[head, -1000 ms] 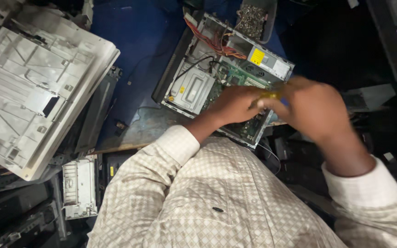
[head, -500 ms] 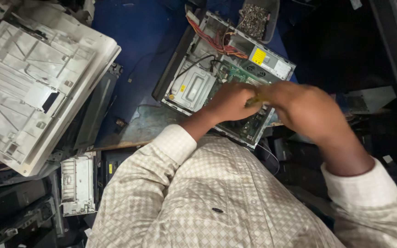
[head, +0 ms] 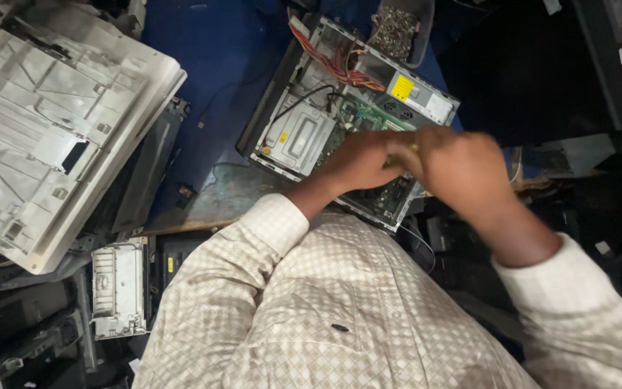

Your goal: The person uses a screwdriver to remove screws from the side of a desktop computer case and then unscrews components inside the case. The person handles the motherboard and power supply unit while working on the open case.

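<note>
Green board shows inside the open computer case (head: 304, 137), which lies tilted on the blue desk (head: 210, 65) ahead of the person. Both hands meet over the case's near right part. The left hand (head: 361, 160) reaches in from the checked sleeve, its fingers curled down onto the board (head: 368, 119), and a short yellow-green tool (head: 403, 153) shows between it and the right hand (head: 462, 169). The right hand's grip is closed, with the tool's end sticking out on its left side; how much of the tool it covers cannot be told, since the hand is blurred. The left hand's grip is bent, touching or just beside the tool, but whether it clamps anything cannot be told. The case thus lies directly beneath both hands, its far end reaching away from them. Inside it, a grey drive cage (head: 296, 137) sits left of the hands, red and orange wires (head: 340, 70) run at the far end, and a silver power supply (head: 419, 97) with a yellow label lies just beyond the right hand. A tray of screws (head: 396, 30) stands past the case. A large white plastic panel (head: 52, 130) lies well apart at left, with a smaller white part (head: 118, 288) near the left elbow.
</note>
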